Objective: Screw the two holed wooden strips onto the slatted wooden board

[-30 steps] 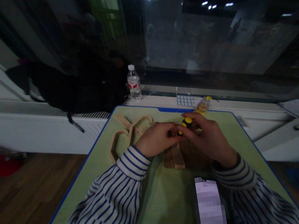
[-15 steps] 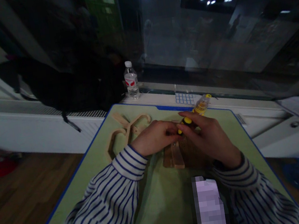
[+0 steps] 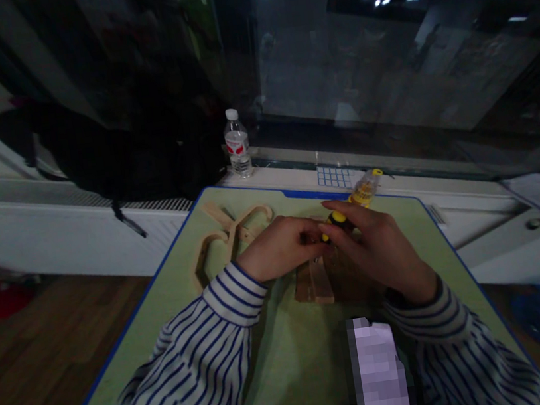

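One yellow-black handle [image 3: 338, 218] sits pinched in the right hand [image 3: 381, 248].

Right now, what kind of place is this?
Probably a little work corner indoors, though I can't be sure: a green table stands beside a big dark window, curved wooden pieces lie on the table, and the right hand grips a yellow-and-black handle.

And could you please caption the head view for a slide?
Right hand gripping a yellow-and-black handle, left hand beside it, above a wooden piece at a green table.
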A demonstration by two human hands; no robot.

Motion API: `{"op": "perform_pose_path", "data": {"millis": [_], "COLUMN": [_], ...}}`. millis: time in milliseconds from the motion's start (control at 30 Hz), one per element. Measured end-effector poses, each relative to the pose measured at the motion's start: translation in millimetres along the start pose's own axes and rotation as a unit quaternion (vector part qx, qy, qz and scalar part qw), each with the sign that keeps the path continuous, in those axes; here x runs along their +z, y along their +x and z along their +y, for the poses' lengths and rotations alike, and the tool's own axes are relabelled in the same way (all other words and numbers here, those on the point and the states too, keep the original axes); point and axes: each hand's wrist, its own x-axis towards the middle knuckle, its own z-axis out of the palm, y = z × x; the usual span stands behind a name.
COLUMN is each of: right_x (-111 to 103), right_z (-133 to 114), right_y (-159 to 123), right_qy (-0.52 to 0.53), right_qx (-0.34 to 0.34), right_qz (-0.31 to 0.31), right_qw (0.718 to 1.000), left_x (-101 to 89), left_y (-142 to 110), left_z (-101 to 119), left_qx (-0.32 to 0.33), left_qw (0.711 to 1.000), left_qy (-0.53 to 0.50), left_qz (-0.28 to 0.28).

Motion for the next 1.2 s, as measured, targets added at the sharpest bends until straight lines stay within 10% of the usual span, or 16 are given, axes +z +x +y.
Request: {"op": "perform_pose_path", "data": {"millis": [1200], "right_x": [0.6], "right_z": [-2.0], "right_y": [-0.4], "right_qy": [-0.007], "right_qx": [-0.009], "right_qz": [-0.023], "right_qw": [1.000], "left_x": [-6.4], "left_y": [-0.9], "left_z": [-2.9], "left_qx": [0.018], "left_qw": [0.999], "left_qy": [0.012], "left_qz": [-0.026]}}
